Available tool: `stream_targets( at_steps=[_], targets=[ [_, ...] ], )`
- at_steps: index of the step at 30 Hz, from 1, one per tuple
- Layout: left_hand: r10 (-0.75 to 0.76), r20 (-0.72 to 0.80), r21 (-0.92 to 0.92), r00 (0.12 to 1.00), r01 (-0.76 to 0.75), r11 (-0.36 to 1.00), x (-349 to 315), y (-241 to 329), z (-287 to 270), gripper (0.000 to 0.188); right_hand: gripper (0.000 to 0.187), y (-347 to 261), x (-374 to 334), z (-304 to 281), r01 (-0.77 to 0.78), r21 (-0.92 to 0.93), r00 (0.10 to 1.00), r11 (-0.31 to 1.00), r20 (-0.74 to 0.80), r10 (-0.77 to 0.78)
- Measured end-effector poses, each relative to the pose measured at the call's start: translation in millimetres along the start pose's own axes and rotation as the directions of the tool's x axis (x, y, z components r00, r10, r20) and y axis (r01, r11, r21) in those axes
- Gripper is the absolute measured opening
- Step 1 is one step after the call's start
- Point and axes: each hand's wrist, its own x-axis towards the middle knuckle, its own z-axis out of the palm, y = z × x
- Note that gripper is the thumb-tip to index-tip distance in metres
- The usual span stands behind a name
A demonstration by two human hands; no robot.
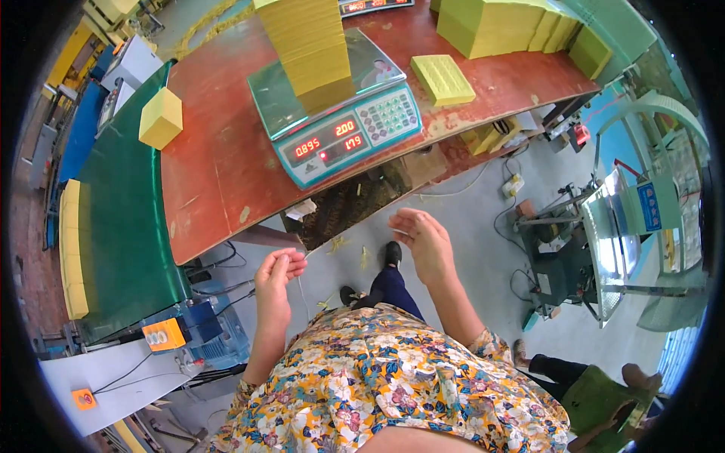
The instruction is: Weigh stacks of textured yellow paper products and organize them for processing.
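Note:
My left hand (pixel 279 273) hovers off the near edge of the red table (pixel 211 189), fingers loosely bent and nothing visible in it. My right hand (pixel 424 240) is raised farther right in front of the table, its fingers apart and holding nothing. Neither hand touches anything. Beyond them stands a digital weighing scale (pixel 349 142) with lit red digits and a keypad. A tall stack of yellow sheets (pixel 306 47) rests upright on its glassy platform. To the right of the scale, a flat yellow block (pixel 442 80) with a patterned top lies on the table.
Yellow stacks (pixel 495 29) line the table's far right. A yellow block (pixel 161 119) sits at its left edge, beside a green conveyor belt (pixel 124 249) carrying a row of yellow blocks (pixel 73 249). A machine with a clear guard (pixel 604 241) and another person (pixel 604 404) are at right.

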Motion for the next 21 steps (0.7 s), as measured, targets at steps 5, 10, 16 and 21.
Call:
stream_targets(
  at_steps=[5, 10, 16, 21],
  targets=[
    [0.086, -0.016, -0.017, 0.996, -0.086, 0.996, 37, 30, 46, 0.025, 0.029, -41, 40, -14, 0.025, 0.049, 0.996, 0.998, 0.082, -0.029],
    [0.164, -0.014, -0.045, 0.986, -0.164, 0.985, 93, 63, 89, 0.024, 0.029, -74, 95, -24, 0.014, 0.031, 0.994, 0.999, 0.110, -0.017],
    [0.295, -0.094, 0.004, 0.951, -0.296, 0.955, 121, 107, 97, 0.027, 0.030, -108, 146, 9, 0.035, 0.022, 0.956, 0.999, 0.289, -0.040],
    [0.399, -0.156, -0.103, 0.904, -0.416, 0.903, 216, 153, 75, 0.046, 0.030, -142, 214, 62, 0.221, -0.125, 0.909, 0.967, 0.385, -0.158]
  ],
)
